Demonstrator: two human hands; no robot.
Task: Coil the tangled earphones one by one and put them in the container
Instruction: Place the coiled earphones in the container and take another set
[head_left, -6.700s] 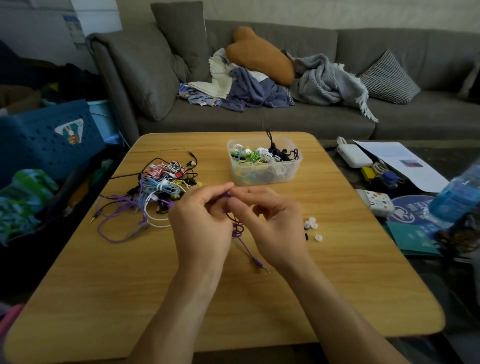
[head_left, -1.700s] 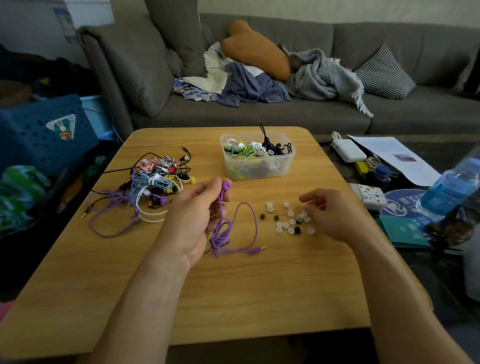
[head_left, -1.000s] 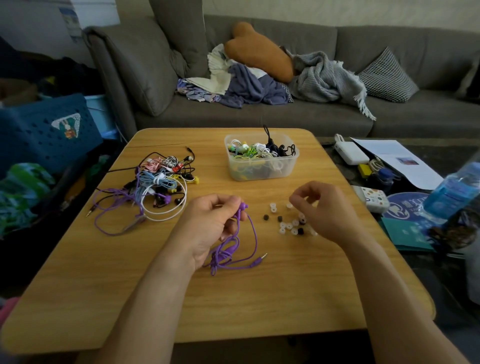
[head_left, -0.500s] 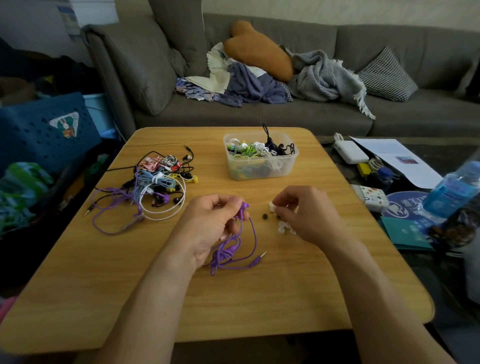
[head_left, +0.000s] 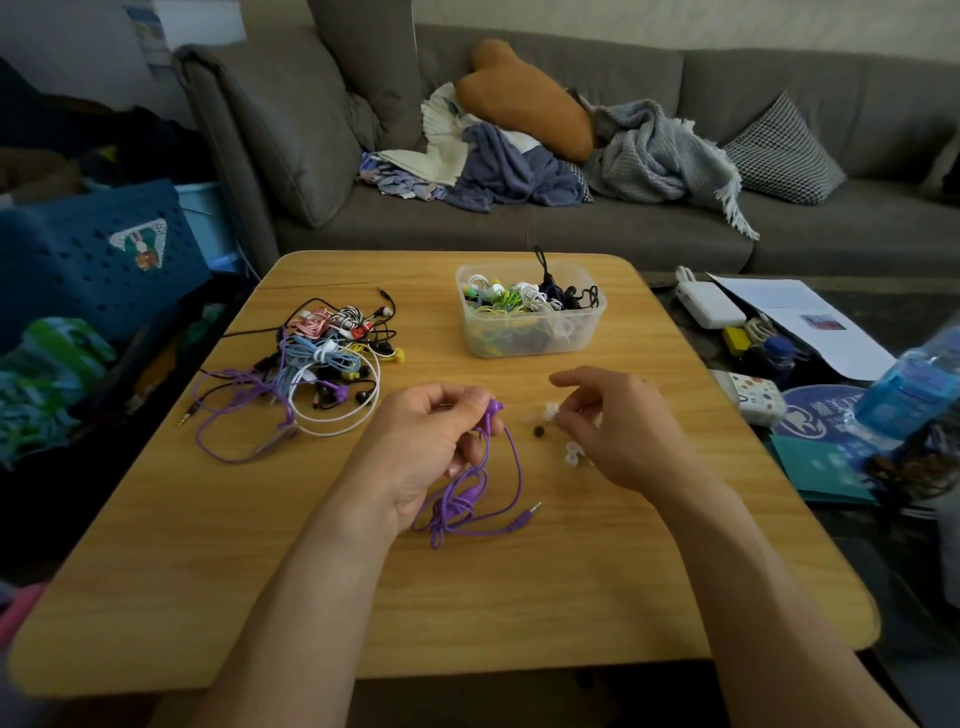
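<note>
Left hand (head_left: 426, 447) pinches the purple earphones (head_left: 478, 493); right hand (head_left: 608, 426) pinches a white ear tip (head_left: 551, 414). Next, probably push it on, then coil.

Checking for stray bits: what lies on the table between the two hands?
In the head view, a small black ear tip lies on bare table between the left hand and right hand.
</note>
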